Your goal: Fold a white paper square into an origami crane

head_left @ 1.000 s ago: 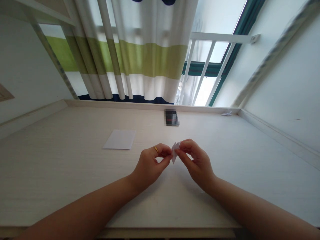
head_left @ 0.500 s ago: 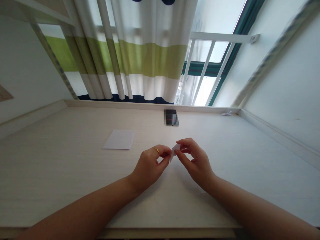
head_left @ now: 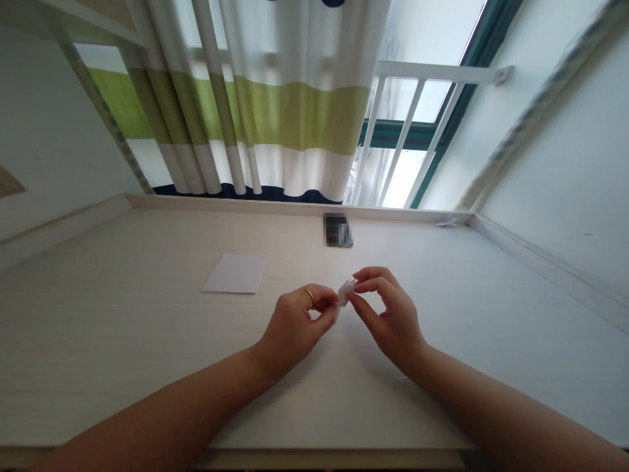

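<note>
Between my two hands, a little above the table (head_left: 162, 367), is a small folded piece of white paper (head_left: 344, 292). My left hand (head_left: 303, 320), with a gold ring on one finger, pinches the paper's left end between thumb and fingers. At its right edge, my right hand (head_left: 390, 308) grips the paper between thumb and fingertips. The folds stand partly apart, but their exact shape is too small to make out. To the left of my hands, flat on the table, lies a stack of square white paper (head_left: 234, 274).
A dark, pixelated object (head_left: 337, 231) lies near the table's back ledge. In the far right corner sits a small white folded paper piece (head_left: 446, 223). Behind the ledge hang striped curtains (head_left: 299, 118) beside a white railing (head_left: 432, 73). Walls flank both sides.
My right hand has shifted slightly right, its fingers lifting and spreading a little. The folded paper shows more of its layers. My left hand holds nearly still.
</note>
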The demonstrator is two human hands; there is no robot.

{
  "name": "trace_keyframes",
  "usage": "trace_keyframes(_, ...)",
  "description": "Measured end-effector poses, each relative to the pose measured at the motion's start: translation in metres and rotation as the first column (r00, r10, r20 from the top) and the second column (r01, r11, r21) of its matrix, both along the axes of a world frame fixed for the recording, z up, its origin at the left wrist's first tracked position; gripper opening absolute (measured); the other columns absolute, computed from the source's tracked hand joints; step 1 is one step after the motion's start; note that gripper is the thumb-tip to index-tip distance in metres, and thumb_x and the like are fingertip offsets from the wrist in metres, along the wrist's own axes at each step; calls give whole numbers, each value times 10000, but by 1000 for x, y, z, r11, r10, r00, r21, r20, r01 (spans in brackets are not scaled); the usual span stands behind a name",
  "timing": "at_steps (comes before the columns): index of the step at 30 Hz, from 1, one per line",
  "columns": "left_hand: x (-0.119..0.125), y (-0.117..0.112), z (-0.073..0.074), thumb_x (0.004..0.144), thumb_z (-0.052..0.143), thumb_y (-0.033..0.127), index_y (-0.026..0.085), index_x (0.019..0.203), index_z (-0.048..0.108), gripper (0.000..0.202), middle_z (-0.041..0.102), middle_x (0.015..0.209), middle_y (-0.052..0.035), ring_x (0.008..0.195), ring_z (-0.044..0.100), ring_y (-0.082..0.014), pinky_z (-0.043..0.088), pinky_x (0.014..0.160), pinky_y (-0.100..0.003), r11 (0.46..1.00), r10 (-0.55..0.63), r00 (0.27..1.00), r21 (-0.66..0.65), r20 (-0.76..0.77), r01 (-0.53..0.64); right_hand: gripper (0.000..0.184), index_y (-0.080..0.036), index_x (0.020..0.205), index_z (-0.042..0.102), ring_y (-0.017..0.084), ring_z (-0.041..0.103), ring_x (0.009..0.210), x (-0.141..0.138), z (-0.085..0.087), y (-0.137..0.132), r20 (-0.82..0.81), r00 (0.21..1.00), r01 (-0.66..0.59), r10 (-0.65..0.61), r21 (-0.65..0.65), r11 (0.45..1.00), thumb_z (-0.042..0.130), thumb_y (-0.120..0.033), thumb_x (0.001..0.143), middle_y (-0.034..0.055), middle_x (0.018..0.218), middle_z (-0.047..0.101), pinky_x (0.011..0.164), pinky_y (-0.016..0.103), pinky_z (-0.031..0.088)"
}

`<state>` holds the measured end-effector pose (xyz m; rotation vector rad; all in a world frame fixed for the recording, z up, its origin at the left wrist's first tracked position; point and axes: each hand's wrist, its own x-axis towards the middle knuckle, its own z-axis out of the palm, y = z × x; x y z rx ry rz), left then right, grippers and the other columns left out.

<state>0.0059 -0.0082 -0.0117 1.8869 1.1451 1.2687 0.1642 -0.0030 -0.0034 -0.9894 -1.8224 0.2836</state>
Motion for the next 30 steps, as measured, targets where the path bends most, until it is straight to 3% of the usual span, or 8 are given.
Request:
trace_keyframes(7, -1, 1, 1, 707, 552, 174, 169, 755, 604, 70, 652, 716, -3, 667, 597, -117, 482, 625, -213, 1000, -5, 1000, -25, 9, 5, 72, -203, 806, 549, 183, 516, 901, 1, -1, 5, -36, 987, -163, 160, -118, 980, 550, -146, 763, 64, 938, 491, 776, 358, 459)
trace_keyframes(13, -1, 4, 0, 681, 596, 171, 157, 732, 589, 53, 619, 673, 9, 638, 582, -108, 472, 649, -225, 973, -42, 979, -215, 201, 86, 65, -200, 798, 566, 166, 528, 845, 3, -1, 6, -97, 969, -241, 228, -162, 957, 528, -149, 785, 54, 896, 496, 739, 338, 468)
trace_keyframes(16, -1, 6, 2, 651, 635, 168, 152, 711, 574, 87, 600, 659, 18, 634, 565, -99, 464, 632, -218, 931, -39, 934, -325, 354, 163, 57, -193, 785, 575, 152, 536, 805, 4, 0, 7, -108, 961, -269, 253, -179, 946, 529, -161, 789, 54, 892, 507, 689, 307, 478)
trace_keyframes(20, -1, 7, 4, 627, 666, 147, 152, 732, 581, 135, 620, 685, 20, 667, 574, -95, 467, 662, -221, 897, -72, 854, -341, 515, 281, 60, -187, 829, 581, 145, 543, 783, 6, 2, 7, -97, 947, -320, 306, -230, 919, 552, -176, 777, 57, 899, 537, 649, 280, 485)
trace_keyframes(24, -1, 6, 6, 629, 668, 131, 152, 772, 613, 154, 650, 705, 8, 686, 595, -105, 477, 675, -234, 867, -109, 816, -347, 568, 357, 55, -184, 820, 587, 137, 553, 706, 6, 3, 7, -111, 934, -356, 339, -283, 890, 562, -180, 771, 34, 765, 586, 613, 272, 477)
trace_keyframes(30, 0, 6, 11, 597, 694, 136, 130, 707, 633, 126, 670, 680, -10, 665, 618, -129, 493, 668, -261, 854, -69, 817, -390, 572, 345, 58, -191, 764, 630, 140, 589, 695, 5, 2, 6, -234, 923, -367, 306, -288, 885, 615, -154, 722, 28, 767, 629, 609, 273, 489)
